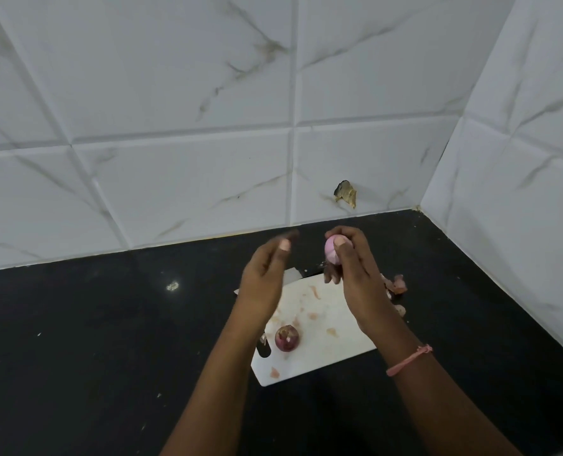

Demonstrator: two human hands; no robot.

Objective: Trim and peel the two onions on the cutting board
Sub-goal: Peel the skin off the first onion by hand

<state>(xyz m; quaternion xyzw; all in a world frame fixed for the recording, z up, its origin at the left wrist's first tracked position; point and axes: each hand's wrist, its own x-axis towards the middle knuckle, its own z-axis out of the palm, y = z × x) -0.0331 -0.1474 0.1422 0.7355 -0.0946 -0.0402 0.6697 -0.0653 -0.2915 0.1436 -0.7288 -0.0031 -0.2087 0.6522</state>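
Turn the pale onion (332,251) in your right hand (355,274), which grips it above the cutting board (322,311), and strip any last papery skin evenly. Your left hand (267,278) is blurred, fingers loosely spread and seemingly holding nothing; the second onion (286,338), still dark-skinned, waits on the board.

Two onions, one board, two hands showing

One peeled onion (333,252) and one unpeeled onion (286,337) are sitting by one cutting board (326,320).
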